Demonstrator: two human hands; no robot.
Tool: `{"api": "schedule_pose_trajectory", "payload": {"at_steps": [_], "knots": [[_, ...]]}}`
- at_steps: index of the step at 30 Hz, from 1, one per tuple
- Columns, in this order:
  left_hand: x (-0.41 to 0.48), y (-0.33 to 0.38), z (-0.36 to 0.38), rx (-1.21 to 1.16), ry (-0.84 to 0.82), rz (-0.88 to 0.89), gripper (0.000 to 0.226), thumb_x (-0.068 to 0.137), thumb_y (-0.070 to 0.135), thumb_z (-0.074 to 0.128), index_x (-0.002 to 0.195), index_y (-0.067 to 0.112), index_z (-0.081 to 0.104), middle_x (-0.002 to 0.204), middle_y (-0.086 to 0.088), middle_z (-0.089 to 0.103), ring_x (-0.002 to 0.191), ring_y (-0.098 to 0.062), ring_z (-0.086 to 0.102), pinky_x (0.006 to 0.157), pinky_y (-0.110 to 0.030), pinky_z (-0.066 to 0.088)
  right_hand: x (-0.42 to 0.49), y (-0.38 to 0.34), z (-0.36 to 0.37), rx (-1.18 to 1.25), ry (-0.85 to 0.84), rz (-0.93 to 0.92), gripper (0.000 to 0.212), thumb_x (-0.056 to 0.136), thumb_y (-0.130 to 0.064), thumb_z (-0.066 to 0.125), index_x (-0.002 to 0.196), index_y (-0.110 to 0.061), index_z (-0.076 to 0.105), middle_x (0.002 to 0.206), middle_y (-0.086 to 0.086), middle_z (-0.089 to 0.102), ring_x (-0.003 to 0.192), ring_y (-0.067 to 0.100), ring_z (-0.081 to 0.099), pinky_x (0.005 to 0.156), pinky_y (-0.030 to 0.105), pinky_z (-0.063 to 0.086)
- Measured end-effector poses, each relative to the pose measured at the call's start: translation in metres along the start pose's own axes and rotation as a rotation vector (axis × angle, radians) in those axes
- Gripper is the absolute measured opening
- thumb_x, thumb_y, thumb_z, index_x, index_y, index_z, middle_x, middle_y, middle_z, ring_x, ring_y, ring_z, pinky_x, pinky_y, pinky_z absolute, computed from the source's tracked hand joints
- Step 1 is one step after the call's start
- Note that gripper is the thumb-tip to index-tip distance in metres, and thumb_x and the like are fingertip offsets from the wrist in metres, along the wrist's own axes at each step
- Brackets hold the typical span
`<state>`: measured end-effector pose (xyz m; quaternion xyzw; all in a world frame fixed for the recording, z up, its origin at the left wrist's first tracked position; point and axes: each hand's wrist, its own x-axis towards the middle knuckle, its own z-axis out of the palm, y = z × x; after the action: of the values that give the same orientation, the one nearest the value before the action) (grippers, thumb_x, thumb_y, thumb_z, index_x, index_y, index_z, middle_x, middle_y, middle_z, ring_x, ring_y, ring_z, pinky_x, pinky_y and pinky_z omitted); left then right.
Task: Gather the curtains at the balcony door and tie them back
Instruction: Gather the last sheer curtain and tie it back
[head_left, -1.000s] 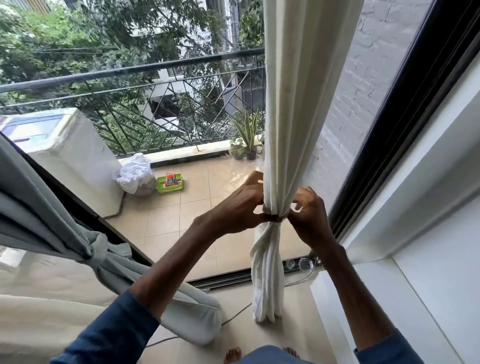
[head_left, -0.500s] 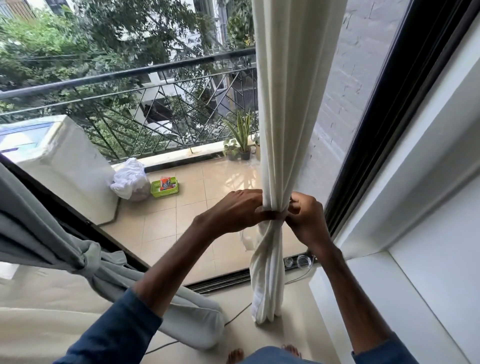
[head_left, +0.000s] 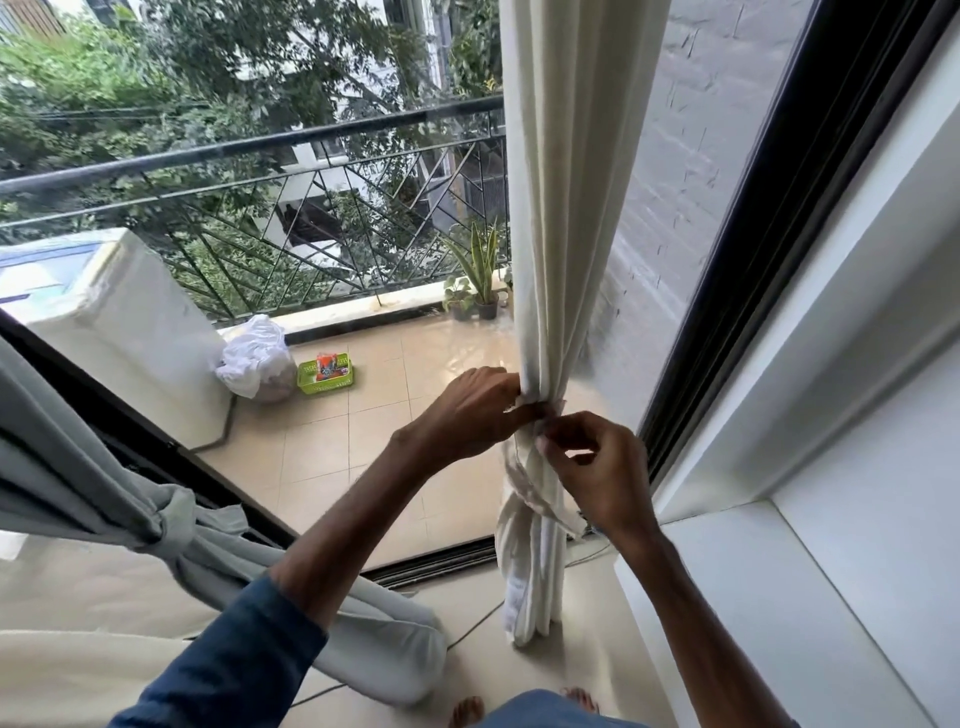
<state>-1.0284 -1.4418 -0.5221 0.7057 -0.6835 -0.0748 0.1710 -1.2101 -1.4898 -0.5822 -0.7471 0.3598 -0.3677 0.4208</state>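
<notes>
A cream curtain (head_left: 561, 208) hangs gathered in a narrow bundle in front of the balcony door glass, its bottom resting on the floor. My left hand (head_left: 472, 405) grips the bundle at its narrowest point from the left. My right hand (head_left: 597, 467) sits just below and to the right, pinching a cream fabric strip (head_left: 540, 499) that trails down across the bundle. At the left, a grey curtain (head_left: 156, 525) is knotted around itself and hangs diagonally.
The black door frame (head_left: 753, 260) and a white ledge (head_left: 779, 597) stand at the right. Outside on the balcony are a white washing machine (head_left: 119, 332), a white bag (head_left: 254, 358), a green basket (head_left: 325, 372), potted plants (head_left: 478, 280) and a railing (head_left: 260, 150). A cable (head_left: 467, 631) runs along the floor.
My right hand has come off the pinch point and dropped lower and right, drawing the fabric strip down across the bundle. My left hand still holds the gathered curtain.
</notes>
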Motion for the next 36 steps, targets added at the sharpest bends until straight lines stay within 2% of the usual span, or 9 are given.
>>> {"api": "schedule_pose_trajectory", "payload": {"at_steps": [3,8,13,18,21,26,30,33,36], "knots": [[0.003,0.004,0.002,-0.128,0.026,-0.075,0.041,0.094,0.049,0.058,0.068,0.018,0.054,0.059,-0.003,0.062,0.043,-0.012,0.046,0.051,-0.037,0.042,-0.002,-0.004,0.001,0.007,-0.025,0.013,0.022,0.079,-0.041,0.075,0.090,-0.023,0.079,0.082,-0.018,0.076,0.076,-0.005,0.072,0.068,0.019,0.058],[0.004,0.009,0.008,-0.162,0.095,-0.067,0.044,0.096,0.035,0.060,0.060,0.031,0.034,0.043,0.011,0.038,0.044,-0.007,0.046,0.045,-0.020,0.027,-0.001,-0.003,0.009,-0.086,-0.042,0.020,0.030,0.077,-0.056,0.077,0.087,-0.028,0.079,0.080,-0.026,0.074,0.072,-0.012,0.069,0.066,0.013,0.054],[0.004,0.013,0.014,-0.197,0.170,-0.110,0.047,0.096,0.033,0.063,0.061,0.030,0.032,0.044,0.013,0.038,0.043,-0.006,0.046,0.042,-0.015,0.030,0.001,-0.006,0.015,-0.159,-0.084,0.035,0.035,0.078,-0.061,0.072,0.083,-0.027,0.077,0.076,-0.015,0.076,0.070,-0.007,0.069,0.067,0.029,0.057],[-0.001,0.011,0.015,-0.171,0.190,-0.119,0.036,0.096,0.038,0.060,0.070,0.021,0.043,0.052,0.004,0.055,0.042,-0.015,0.047,0.044,-0.024,0.028,-0.004,-0.009,0.015,-0.035,-0.175,-0.005,0.030,0.085,-0.049,0.074,0.083,-0.019,0.078,0.075,-0.011,0.076,0.072,-0.003,0.071,0.071,0.036,0.058],[-0.002,0.007,0.015,-0.113,0.223,-0.167,0.036,0.096,0.047,0.056,0.076,0.018,0.048,0.064,-0.005,0.061,0.057,-0.032,0.055,0.048,-0.033,0.037,-0.001,-0.009,0.004,0.012,-0.124,-0.029,0.035,0.083,-0.053,0.075,0.083,-0.019,0.077,0.071,-0.003,0.075,0.068,0.015,0.073,0.064,0.041,0.057],[-0.003,0.003,0.020,-0.194,0.259,-0.158,0.035,0.095,0.043,0.061,0.085,0.010,0.056,0.078,-0.004,0.065,0.074,-0.028,0.061,0.065,-0.039,0.047,0.003,-0.006,-0.020,0.049,-0.101,-0.049,0.033,0.078,-0.068,0.071,0.093,-0.038,0.078,0.074,-0.014,0.076,0.069,0.018,0.074,0.061,0.042,0.059],[-0.003,0.003,0.016,-0.394,0.227,-0.125,0.033,0.092,0.028,0.068,0.113,0.008,0.053,0.092,-0.008,0.070,0.078,-0.027,0.068,0.066,-0.043,0.057,0.005,-0.001,-0.030,0.010,-0.132,-0.035,0.034,0.076,-0.073,0.069,0.087,-0.042,0.079,0.074,-0.003,0.077,0.078,0.026,0.074,0.065,0.047,0.059],[-0.004,0.003,0.014,-0.384,0.187,-0.159,0.031,0.091,0.031,0.070,0.102,0.002,0.064,0.090,-0.009,0.072,0.077,-0.025,0.069,0.066,-0.044,0.056,0.008,0.007,-0.037,-0.037,-0.151,-0.028,0.021,0.082,-0.052,0.077,0.091,-0.033,0.081,0.077,-0.014,0.077,0.076,0.007,0.075,0.069,0.044,0.061],[-0.006,0.001,0.012,-0.419,0.119,-0.166,0.033,0.091,0.033,0.069,0.095,0.001,0.072,0.091,-0.010,0.075,0.080,-0.028,0.071,0.070,-0.045,0.056,0.015,0.009,-0.047,-0.135,-0.134,-0.053,0.021,0.080,-0.057,0.074,0.089,-0.039,0.079,0.073,-0.002,0.076,0.070,0.014,0.073,0.063,0.041,0.057]]}}
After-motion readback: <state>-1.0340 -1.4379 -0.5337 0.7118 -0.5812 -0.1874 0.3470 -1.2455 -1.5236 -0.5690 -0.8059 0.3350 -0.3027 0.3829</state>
